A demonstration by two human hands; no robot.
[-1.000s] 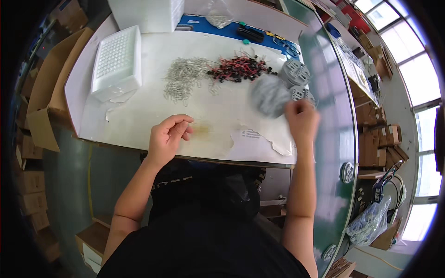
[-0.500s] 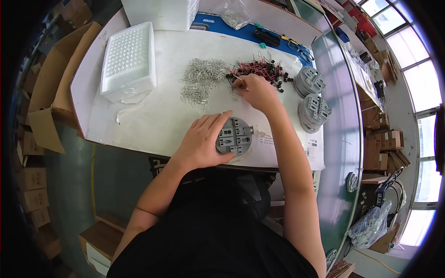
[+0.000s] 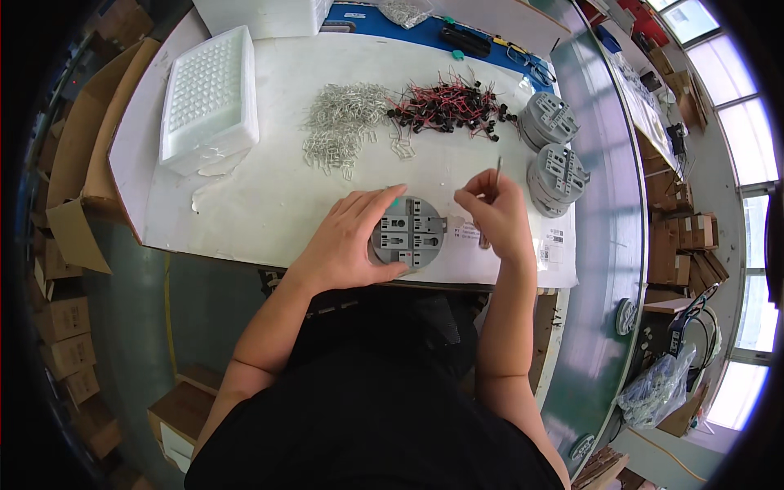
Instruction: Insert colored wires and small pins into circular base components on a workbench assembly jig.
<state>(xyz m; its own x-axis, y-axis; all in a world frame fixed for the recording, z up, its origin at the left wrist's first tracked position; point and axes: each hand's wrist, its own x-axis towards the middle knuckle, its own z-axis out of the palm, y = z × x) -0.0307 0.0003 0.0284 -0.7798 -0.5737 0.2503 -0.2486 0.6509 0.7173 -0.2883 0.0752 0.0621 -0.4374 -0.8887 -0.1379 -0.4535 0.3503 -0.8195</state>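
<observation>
My left hand curves around the left side of a round grey plastic part on the table, thumb at its near edge and fingers at its far edge. Slots and raised blocks cover the part's top. To the right of it, my right hand is closed round a thin stick-like tool, whose tip pokes up past the fingers; its exact kind cannot be made out. Beyond the hands lie a heap of bent metal wire clips and a tangle of red-and-black wired components. A few clips lie apart.
Two stacks of round grey parts stand at the right of the table. A white foam tray sits at the left, beside an open cardboard box. Along the back, a blue mat carries tools and a bag of small pieces.
My right hand has drawn back from the wired components toward me and to the right, beside the grey part. My left hand stays on the part.
</observation>
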